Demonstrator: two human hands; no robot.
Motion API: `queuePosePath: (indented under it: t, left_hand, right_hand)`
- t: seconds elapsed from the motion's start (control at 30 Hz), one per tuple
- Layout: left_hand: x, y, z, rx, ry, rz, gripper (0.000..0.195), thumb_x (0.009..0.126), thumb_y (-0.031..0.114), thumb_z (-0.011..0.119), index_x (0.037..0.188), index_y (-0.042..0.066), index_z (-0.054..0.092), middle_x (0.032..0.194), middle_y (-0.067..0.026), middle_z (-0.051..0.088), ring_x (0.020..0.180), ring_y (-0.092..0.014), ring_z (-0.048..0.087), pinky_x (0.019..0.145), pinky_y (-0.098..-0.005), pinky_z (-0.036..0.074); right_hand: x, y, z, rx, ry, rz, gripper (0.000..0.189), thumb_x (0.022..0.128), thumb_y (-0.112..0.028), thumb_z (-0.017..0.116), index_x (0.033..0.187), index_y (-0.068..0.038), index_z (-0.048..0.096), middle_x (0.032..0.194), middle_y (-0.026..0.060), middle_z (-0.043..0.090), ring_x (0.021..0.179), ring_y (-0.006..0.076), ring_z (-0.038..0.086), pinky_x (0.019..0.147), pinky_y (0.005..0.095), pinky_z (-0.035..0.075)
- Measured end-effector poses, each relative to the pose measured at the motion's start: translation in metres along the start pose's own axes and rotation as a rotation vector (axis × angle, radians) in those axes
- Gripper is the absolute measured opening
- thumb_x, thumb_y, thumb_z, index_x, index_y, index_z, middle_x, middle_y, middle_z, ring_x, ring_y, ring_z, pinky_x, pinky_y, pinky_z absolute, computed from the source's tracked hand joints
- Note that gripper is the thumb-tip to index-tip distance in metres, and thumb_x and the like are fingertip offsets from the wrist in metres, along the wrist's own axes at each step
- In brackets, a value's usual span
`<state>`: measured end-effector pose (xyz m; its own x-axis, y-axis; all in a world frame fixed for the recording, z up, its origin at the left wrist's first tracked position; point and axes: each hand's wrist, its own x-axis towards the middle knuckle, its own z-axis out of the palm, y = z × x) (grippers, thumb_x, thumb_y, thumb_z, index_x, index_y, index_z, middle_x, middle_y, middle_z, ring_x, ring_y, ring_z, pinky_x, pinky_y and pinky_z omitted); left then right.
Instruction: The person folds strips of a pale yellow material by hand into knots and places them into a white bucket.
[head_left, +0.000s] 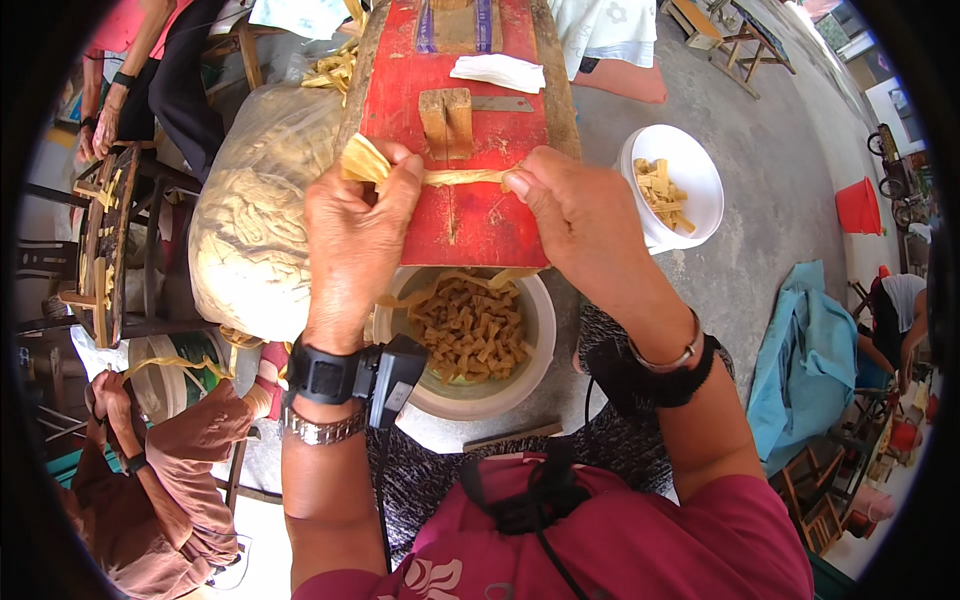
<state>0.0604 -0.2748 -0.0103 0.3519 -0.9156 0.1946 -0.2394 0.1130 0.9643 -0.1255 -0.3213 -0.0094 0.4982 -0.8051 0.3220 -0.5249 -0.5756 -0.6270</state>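
A twisted pale yellow strip (465, 178) is stretched between my hands above a red board (495, 225). My left hand (367, 195) pinches its wider, folded end. At the other end, my right hand (555, 195) grips it between thumb and forefinger. Just beyond the strip stands a slotted wooden block (445, 124), with a thin metal blade (502, 104) lying beside it. A folded white cloth or tissue (499, 73) rests farther up the board. Below the board's near edge, a white tub (544, 337) holds many short folded pieces (472, 330), and a strip hangs over it.
A clear plastic bag (262, 202) full of pale strips bulges at left. At right stands a white bucket (709, 199) with a few folded pieces. Co-workers' hands (109, 127) and arms show at far left; another person sits at far right near a blue cloth (810, 367).
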Motion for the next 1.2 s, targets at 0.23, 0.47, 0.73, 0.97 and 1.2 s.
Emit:
queuePosePath:
  t: [0.23, 0.47, 0.73, 0.97, 1.2]
  left_hand:
    - [-0.021, 0.017, -0.023, 0.383, -0.034, -0.224, 0.017, 0.088, 0.014, 0.06, 0.078, 0.001, 0.062, 0.066, -0.0078, 0.064, 0.052, -0.008, 0.052, 0.048, -0.0221, 0.043]
    - [-0.076, 0.002, -0.017, 0.231, -0.717, -0.583, 0.054, 0.09, 0.047, 0.051, 0.094, -0.006, 0.062, 0.074, -0.0098, 0.063, 0.065, -0.016, 0.059, 0.058, -0.0283, 0.046]
    - [-0.099, -0.007, 0.013, -0.618, -0.626, -0.977, 0.039, 0.095, 0.035, 0.049, 0.11, 0.0, 0.053, 0.079, -0.006, 0.061, 0.055, -0.008, 0.053, 0.054, -0.0198, 0.046]
    - [-0.091, 0.012, -0.008, -0.157, -0.507, -0.335, 0.012, 0.086, 0.0, 0.059, 0.097, -0.001, 0.062, 0.086, -0.0035, 0.064, 0.08, -0.011, 0.061, 0.069, -0.0264, 0.048]
    - [-0.092, 0.027, -0.014, 0.409, -0.276, 0.468, 0.017, 0.072, -0.004, 0.069, 0.088, 0.001, 0.064, 0.091, -0.0158, 0.06, 0.069, -0.023, 0.059, 0.06, -0.0301, 0.047]
  right_hand:
    - [-0.027, -0.002, -0.007, 0.125, -0.131, 0.083, 0.019, 0.092, -0.021, 0.05, 0.091, -0.003, 0.056, 0.067, 0.0134, 0.054, 0.058, 0.0317, 0.056, 0.051, 0.0383, 0.041]
    - [-0.085, -0.058, 0.006, 0.421, -0.354, -0.36, 0.014, 0.082, -0.019, 0.06, 0.087, -0.008, 0.054, 0.07, 0.004, 0.05, 0.059, 0.0214, 0.055, 0.046, 0.0335, 0.041]
    - [-0.124, -0.077, 0.023, 0.894, -0.627, -0.399, 0.012, 0.083, -0.014, 0.057, 0.088, -0.006, 0.051, 0.071, 0.0055, 0.047, 0.065, 0.0238, 0.054, 0.052, 0.0331, 0.044]
    - [-0.081, -0.047, 0.003, 0.856, -0.089, 0.156, 0.023, 0.098, -0.021, 0.035, 0.093, -0.002, 0.046, 0.095, 0.016, 0.058, 0.094, 0.0231, 0.058, 0.08, 0.0344, 0.047]
    - [-0.071, -0.039, 0.01, 0.819, -0.285, 0.327, 0.016, 0.094, -0.012, 0.045, 0.084, 0.0, 0.051, 0.069, 0.0009, 0.044, 0.062, 0.0055, 0.036, 0.052, 0.0244, 0.033]
